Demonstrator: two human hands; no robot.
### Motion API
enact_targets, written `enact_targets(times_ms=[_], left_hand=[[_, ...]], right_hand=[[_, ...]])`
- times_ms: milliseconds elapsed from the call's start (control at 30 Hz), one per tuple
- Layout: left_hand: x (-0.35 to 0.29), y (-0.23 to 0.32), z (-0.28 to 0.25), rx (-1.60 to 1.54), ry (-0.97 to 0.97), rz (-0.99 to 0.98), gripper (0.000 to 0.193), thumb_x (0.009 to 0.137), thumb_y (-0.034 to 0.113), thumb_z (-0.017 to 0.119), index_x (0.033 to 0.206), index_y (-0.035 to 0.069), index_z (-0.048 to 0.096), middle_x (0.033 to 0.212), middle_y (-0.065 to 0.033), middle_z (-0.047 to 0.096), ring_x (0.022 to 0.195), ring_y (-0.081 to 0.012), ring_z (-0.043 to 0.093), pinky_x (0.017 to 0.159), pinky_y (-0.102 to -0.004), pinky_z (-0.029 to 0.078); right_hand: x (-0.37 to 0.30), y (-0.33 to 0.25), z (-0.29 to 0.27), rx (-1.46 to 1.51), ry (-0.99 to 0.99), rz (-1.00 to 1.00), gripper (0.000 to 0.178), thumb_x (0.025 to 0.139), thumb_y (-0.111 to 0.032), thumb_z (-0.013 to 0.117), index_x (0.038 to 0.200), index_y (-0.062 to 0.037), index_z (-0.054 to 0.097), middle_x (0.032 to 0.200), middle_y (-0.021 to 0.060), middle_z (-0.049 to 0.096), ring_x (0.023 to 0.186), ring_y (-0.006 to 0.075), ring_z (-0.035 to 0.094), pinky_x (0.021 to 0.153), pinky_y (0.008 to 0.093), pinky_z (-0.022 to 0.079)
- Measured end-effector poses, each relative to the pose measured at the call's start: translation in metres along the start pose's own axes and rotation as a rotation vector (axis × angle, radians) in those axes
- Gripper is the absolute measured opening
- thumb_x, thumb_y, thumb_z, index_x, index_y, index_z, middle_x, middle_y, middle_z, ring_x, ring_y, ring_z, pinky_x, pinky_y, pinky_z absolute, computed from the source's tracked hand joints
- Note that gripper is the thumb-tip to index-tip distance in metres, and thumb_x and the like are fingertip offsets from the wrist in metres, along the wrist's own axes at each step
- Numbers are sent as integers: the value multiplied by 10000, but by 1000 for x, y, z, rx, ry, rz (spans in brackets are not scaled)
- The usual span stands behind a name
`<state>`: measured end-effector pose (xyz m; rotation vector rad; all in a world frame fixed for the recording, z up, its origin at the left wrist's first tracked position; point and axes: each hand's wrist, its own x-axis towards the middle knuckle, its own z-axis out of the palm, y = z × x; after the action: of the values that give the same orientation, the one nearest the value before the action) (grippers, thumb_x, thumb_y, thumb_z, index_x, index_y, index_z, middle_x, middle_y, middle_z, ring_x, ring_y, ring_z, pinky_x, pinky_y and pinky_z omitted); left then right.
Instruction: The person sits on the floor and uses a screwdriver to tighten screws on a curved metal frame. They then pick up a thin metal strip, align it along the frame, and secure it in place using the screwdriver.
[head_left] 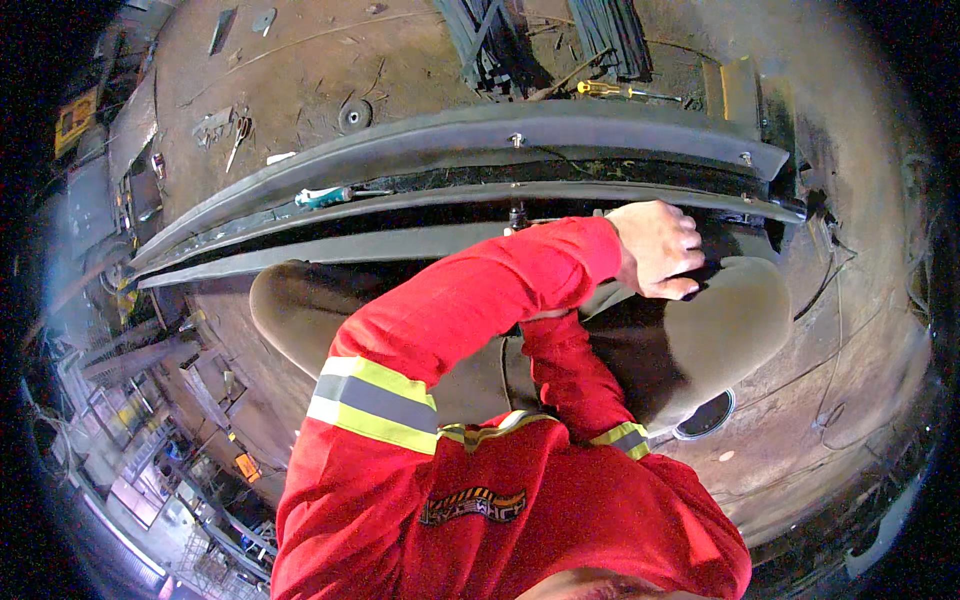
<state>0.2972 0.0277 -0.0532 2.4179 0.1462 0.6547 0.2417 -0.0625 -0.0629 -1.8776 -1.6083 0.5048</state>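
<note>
Light is fairly strong and warm over the middle of the view, where the red sleeve (470, 300) glows saturated and sharp. The rusty floor (320, 70) is evenly lit, with soft shadow under the long black metal frame (460, 135). Toward the rim the fisheye bends straight edges, detail smears and blurs, and the corners fall into black vignette.

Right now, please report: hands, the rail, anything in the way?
Left hand closed, at long dark rail. Right hand hidden under left sleeve. Teal screwdriver lying in rail channel.
</note>
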Motion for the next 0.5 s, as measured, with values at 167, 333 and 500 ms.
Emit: enact_targets(times_ms=[167, 333, 500], left_hand=[[2, 3, -8, 64, -145, -32, 337, 839, 358, 590, 936, 35, 573, 845, -151, 576, 849, -339, 591, 769, -443, 512], [1, 4, 4, 232, -147, -123, 316, 757, 198, 657, 1024, 54, 571, 954, -145, 561, 965, -329, 576, 795, -413, 527], [-29, 48, -4, 427, -85, -625, 437, 724, 67, 632, 1152, 65, 541, 1029, -168, 562, 984, -358, 586, 809, -454, 515]], right_hand=[[1, 3, 14, -26, 33, -26, 427, 861, -468, 533, 927, -73, 682, 1014, 87, 635, 1051, 288, 539, 979, 445, 340], [-1, 7, 24, -86, 48, 28, 466, 880, -504, 496, 947, -82, 683, 1040, 85, 642, 1063, 286, 540, 983, 437, 340], [-2, 9, 38, -186, 33, 224, 505, 898, -539, 459, 968, -92, 683, 1065, 83, 649, 1075, 285, 542, 987, 428, 341]])
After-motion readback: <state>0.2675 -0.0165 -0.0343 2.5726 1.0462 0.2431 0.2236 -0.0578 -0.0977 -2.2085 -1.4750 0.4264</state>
